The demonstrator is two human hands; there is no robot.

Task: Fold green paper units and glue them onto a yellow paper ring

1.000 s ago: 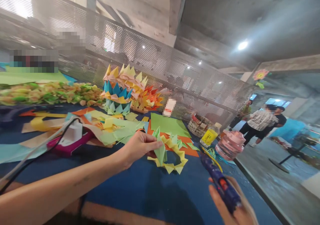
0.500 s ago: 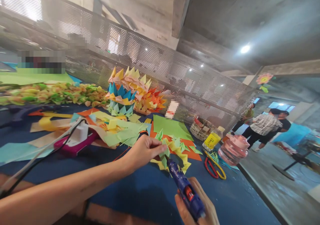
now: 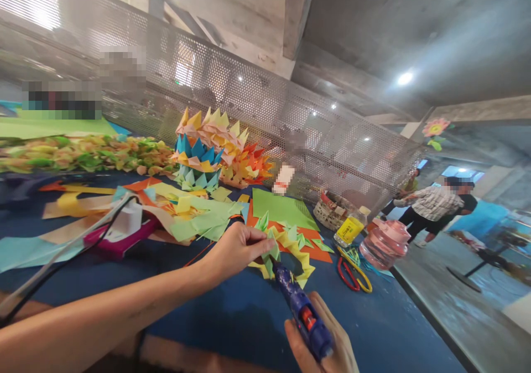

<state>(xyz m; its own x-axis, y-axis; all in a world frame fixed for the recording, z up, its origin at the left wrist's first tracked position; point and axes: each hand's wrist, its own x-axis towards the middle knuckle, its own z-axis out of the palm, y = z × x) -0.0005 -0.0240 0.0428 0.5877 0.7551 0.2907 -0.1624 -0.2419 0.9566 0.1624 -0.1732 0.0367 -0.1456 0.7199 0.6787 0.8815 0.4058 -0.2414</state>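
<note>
My left hand [image 3: 244, 248] pinches a folded green paper piece [image 3: 267, 259] between thumb and fingers. Wrapped in my right hand [image 3: 326, 334] is a dark blue glue gun [image 3: 296, 295], its nozzle pointing up and left at the green piece; whether the tip touches it I cannot tell. Right behind the pinched piece lies a curved chain of folded yellow paper [image 3: 305, 259], resting on the blue tabletop. More folded green pieces [image 3: 292, 233] sit beside it on an orange sheet [image 3: 321, 253].
Red-and-yellow-handled scissors [image 3: 354, 273], a yellow-labelled bottle [image 3: 350, 228], a pink jug [image 3: 385, 243] and a basket [image 3: 329, 212] stand at right. Paper crowns [image 3: 224, 151] are behind. A magenta power strip [image 3: 120, 240] with cords and loose paper strips [image 3: 207, 218] lies left. People [image 3: 433, 204] stand beyond.
The whole view has shifted slightly, so everything sits a little further left. Both hands keep their holds, with the glue gun's nozzle still at the green piece.
</note>
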